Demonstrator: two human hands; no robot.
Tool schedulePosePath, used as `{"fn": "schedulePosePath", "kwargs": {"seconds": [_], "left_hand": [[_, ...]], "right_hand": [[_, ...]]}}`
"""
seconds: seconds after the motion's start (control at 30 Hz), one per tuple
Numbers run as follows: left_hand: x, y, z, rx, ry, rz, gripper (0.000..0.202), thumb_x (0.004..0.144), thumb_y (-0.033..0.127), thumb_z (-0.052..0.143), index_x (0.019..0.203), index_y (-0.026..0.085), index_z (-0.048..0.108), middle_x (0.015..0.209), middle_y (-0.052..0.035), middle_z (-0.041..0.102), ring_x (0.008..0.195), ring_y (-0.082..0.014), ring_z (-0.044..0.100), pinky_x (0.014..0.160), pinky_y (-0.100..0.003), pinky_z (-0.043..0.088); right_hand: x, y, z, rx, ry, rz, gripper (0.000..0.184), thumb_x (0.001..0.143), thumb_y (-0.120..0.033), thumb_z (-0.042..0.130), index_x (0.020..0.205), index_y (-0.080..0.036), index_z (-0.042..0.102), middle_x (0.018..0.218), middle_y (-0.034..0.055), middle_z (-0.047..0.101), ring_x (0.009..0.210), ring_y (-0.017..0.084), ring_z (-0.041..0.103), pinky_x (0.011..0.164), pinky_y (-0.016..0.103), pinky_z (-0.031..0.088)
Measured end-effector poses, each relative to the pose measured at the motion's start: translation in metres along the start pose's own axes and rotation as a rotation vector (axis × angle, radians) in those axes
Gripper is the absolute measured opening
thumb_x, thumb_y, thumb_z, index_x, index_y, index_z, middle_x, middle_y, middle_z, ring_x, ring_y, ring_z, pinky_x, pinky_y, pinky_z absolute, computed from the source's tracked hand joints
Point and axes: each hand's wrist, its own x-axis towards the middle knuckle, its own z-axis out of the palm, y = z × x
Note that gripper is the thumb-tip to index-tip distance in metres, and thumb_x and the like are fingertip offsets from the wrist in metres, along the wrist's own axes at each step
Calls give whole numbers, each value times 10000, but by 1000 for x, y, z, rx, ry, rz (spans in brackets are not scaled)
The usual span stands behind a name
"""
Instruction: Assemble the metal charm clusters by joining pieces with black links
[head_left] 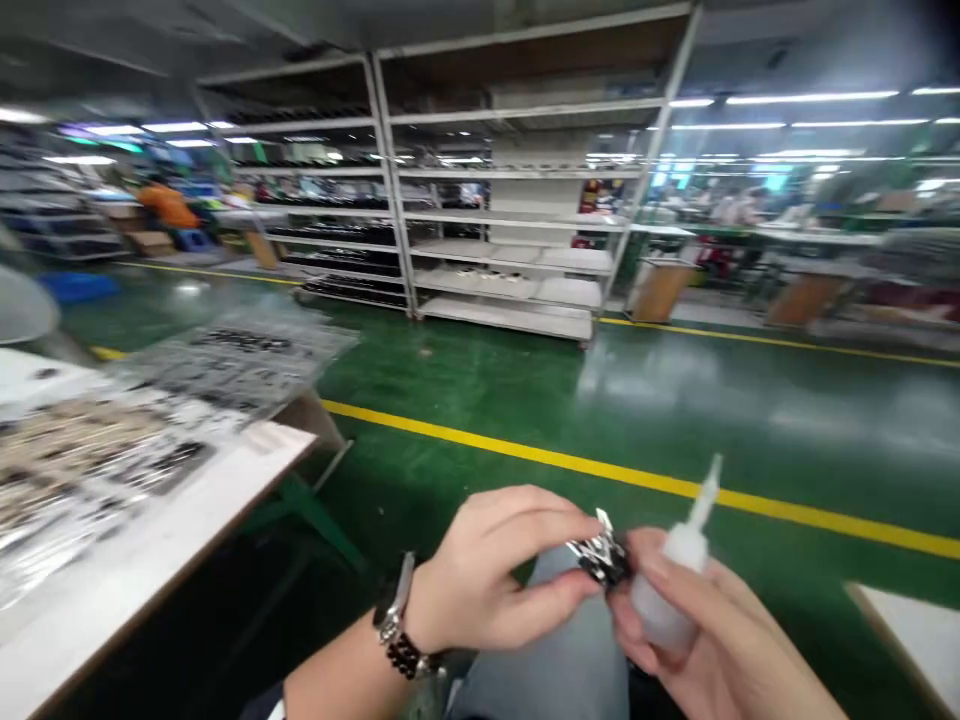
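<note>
My left hand [517, 575], with a watch and a dark beaded bracelet at the wrist, pinches a small shiny black-and-silver piece [600, 553] between thumb and fingers. The piece is too small and blurred to name more exactly. My right hand [697, 620] is wrapped round a translucent white squeeze bottle [673, 590] with a narrow nozzle pointing up. Fingertips of the right hand also touch or nearly touch the piece's right side. Both hands are in front of me, over my grey-clad leg [551, 660].
To the left, a white table [217, 500] bears many small metal parts and a grey sheet of dark pieces [247, 350]. A white table corner [919, 640] juts in at lower right. Tall shelving [510, 320] stands beyond the yellow floor line [525, 450]. A person in orange [166, 205] is far left.
</note>
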Motion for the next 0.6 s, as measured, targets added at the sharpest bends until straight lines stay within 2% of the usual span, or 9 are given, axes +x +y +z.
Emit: {"fn": "schedulePosePath", "kwargs": {"seconds": [0.13, 0.37, 0.5, 0.6], "left_hand": [[13, -33, 10, -49, 17, 38, 310, 690, 78, 720, 991, 85, 643, 845, -104, 706, 777, -171, 677, 695, -240, 571], [46, -85, 37, -46, 43, 46, 281, 695, 64, 712, 959, 84, 615, 834, -107, 695, 777, -178, 677, 682, -256, 580], [81, -110, 37, 138, 26, 110, 200, 721, 97, 706, 897, 102, 611, 833, -112, 692, 773, -186, 678, 676, -283, 588], [117, -122, 27, 283, -17, 146, 211, 728, 139, 718, 911, 100, 619, 846, -112, 696, 777, -186, 675, 691, -298, 593]], "right_hand": [[23, -10, 12, 109, 83, -64, 332, 619, -390, 799, 796, -171, 622, 570, 4, 543, 502, 104, 484, 480, 218, 398], [74, -42, -3, 202, 133, -188, 315, 607, -312, 813, 857, -175, 679, 601, -2, 571, 472, 75, 491, 458, 190, 409], [109, -75, -8, 238, 85, -184, 268, 610, -270, 821, 832, -176, 706, 607, 7, 589, 478, 68, 518, 447, 164, 424], [132, -106, -7, 258, 39, -181, 280, 613, -250, 819, 863, -178, 715, 630, 5, 583, 478, 64, 522, 447, 165, 434]]}}
